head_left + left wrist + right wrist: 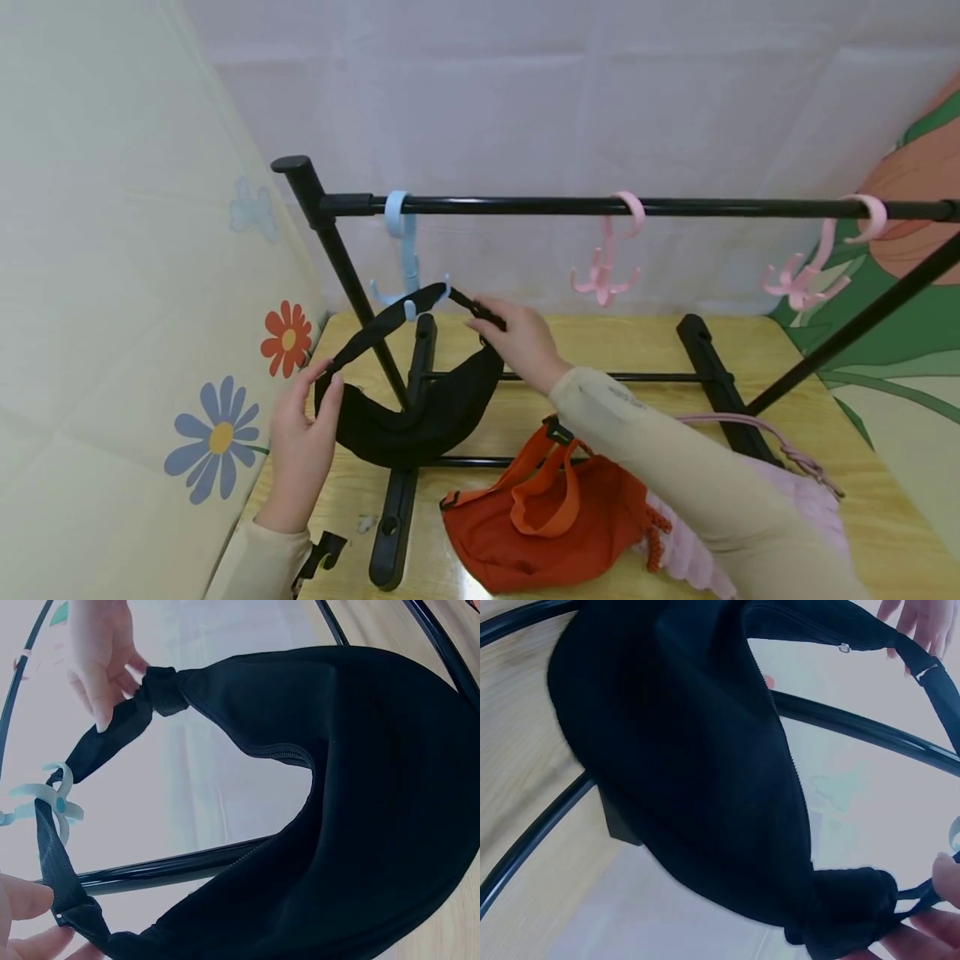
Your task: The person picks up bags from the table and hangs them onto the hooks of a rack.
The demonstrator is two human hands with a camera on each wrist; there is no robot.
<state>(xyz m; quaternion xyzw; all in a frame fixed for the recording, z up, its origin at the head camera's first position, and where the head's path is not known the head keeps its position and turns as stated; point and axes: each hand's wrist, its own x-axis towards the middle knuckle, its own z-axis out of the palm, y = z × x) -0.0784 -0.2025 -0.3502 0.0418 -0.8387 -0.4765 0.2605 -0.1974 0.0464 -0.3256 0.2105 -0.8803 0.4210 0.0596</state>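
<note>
A black shoulder bag (420, 425) with a zip along its opening hangs beneath a light-blue hook (408, 258) on the rack's bar. Its strap (60, 862) passes over the hook's prongs (56, 799). At the left end of the strap, my left hand (303, 442) pinches near the adjuster buckle (928, 671). On the other side, my right hand (525, 342) grips the strap between thumb and fingers, close to a knotted part (165, 690). The bag's body droops between both hands, above the rack's base.
The black rack (525, 206) also carries two pink hooks (602, 279), (798, 283). An orange bag (555, 533) lies in front on the wooden table (892, 533), beside a pink quilted bag (795, 492) partly behind my right arm. A flowered wall sheet (112, 250) stands at left.
</note>
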